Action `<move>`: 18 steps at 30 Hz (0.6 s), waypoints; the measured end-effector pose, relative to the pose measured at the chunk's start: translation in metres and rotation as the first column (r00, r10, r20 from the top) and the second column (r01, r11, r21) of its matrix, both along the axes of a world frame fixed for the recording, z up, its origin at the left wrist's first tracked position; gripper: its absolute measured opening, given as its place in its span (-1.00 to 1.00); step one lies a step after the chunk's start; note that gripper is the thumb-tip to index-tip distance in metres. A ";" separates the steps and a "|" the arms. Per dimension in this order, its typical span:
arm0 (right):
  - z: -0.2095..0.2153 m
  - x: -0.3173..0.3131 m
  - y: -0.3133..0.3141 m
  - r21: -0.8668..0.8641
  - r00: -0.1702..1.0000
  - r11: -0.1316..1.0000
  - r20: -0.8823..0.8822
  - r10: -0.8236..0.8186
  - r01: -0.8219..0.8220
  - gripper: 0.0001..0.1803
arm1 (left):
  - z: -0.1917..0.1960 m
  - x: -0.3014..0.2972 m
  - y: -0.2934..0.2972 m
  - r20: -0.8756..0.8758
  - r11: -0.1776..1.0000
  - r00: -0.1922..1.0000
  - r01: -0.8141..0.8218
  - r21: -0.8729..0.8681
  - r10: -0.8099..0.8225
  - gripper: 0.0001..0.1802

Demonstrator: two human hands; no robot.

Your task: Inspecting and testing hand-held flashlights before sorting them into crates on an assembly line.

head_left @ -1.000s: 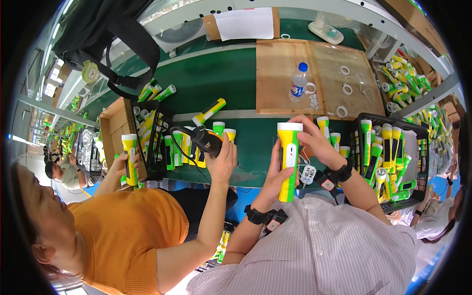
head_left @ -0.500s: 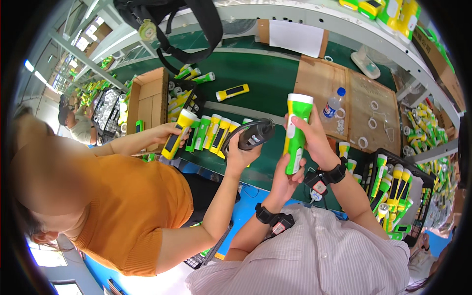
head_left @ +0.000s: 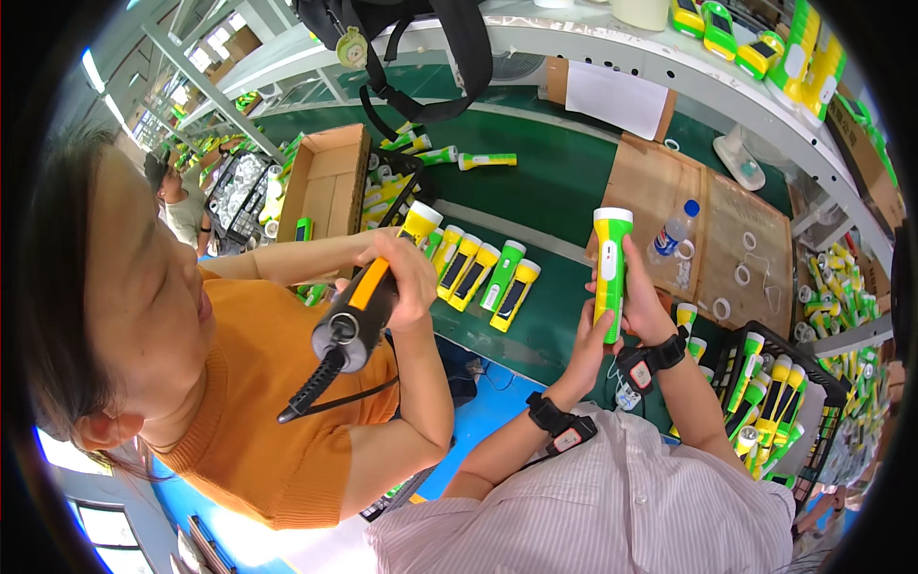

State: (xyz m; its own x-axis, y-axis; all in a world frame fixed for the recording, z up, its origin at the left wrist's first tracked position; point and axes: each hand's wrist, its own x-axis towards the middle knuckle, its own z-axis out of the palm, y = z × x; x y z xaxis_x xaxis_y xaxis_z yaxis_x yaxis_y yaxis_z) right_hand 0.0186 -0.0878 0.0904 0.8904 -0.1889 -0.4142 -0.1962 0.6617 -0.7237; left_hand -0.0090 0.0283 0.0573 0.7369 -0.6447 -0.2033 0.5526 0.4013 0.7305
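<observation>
A green, yellow and white flashlight (head_left: 610, 263) stands upright between my hands, its wide white head at the top. My left hand (head_left: 587, 352) is closed around the lower end of the handle. Higher up, my right hand (head_left: 644, 301) grips it from the right side, with its fingers partly hidden behind the body. To my left, a co-worker in an orange top holds a black and orange power screwdriver (head_left: 356, 316) against another flashlight (head_left: 421, 220). Several flashlights (head_left: 478, 273) lie in a row on the green bench between us.
A clear bottle with a blue cap (head_left: 674, 232) stands on a wooden board (head_left: 712, 206) with white rings. A black crate (head_left: 822, 383) of flashlights is at my right. An open cardboard box (head_left: 325, 177) sits at the far left. A black bag (head_left: 459, 57) hangs overhead.
The co-worker has swung the screwdriver leftward to the flashlight in their other hand. I keep the same flashlight in both hands, and its side button now faces more squarely. The view has shifted slightly.
</observation>
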 end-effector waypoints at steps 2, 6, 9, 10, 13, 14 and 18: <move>-0.002 -0.001 0.001 0.022 1.000 1.000 0.010 -0.001 0.001 -0.41 | -0.001 -0.001 0.000 0.036 1.000 0.999 -0.014 0.000 0.014 -0.70; -0.004 -0.004 0.000 0.045 0.998 0.999 0.066 0.000 -0.003 -0.40 | -0.003 -0.004 -0.001 0.088 0.999 0.996 -0.033 0.007 0.032 -0.71; -0.006 -0.007 0.000 0.035 0.997 0.999 0.076 -0.006 0.004 -0.41 | -0.006 -0.005 -0.001 0.101 0.999 0.995 -0.010 0.047 0.005 -0.71; -0.007 -0.009 0.000 0.048 0.998 0.999 0.058 -0.016 0.014 -0.41 | -0.008 -0.006 -0.001 0.095 0.998 0.996 -0.002 0.057 -0.004 -0.71; -0.011 -0.015 0.001 0.078 0.997 0.996 0.062 -0.037 0.033 -0.42 | -0.014 -0.010 -0.003 0.082 0.997 0.996 0.015 0.072 -0.021 -0.68; -0.013 -0.017 0.001 0.095 0.997 0.995 0.060 -0.048 0.043 -0.43 | -0.015 -0.011 -0.002 0.073 0.997 0.997 0.021 0.077 -0.027 -0.67; -0.018 -0.022 0.002 0.099 0.994 0.992 0.073 -0.080 0.073 -0.43 | -0.022 -0.016 -0.002 0.044 0.993 0.998 0.028 0.115 -0.033 -0.61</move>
